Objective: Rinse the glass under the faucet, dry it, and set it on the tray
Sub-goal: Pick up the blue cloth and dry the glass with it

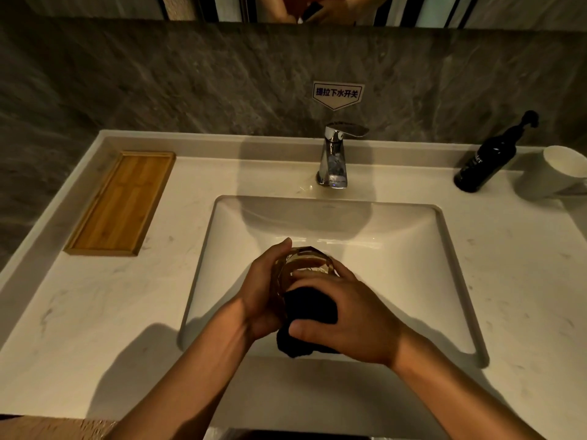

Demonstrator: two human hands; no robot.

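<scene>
Drying: we are wiping the clear faceted glass (301, 265) over the white rectangular basin (413, 236).
Hands: our left hand (265, 290) is clasping the glass; our right hand (343, 315) is clutching the black cloth (306, 308) against it.
Next: we are judging a carry to the wooden tray (124, 201) at ten o'clock.
Writing: blue wall sign (337, 93) is reading "提拉下水开关".

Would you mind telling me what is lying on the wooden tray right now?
Nothing rests on the wooden tray; its whole floor shows bare. The glass is over the sink, held by the left hand while the right hand presses a dark cloth to it.
</scene>
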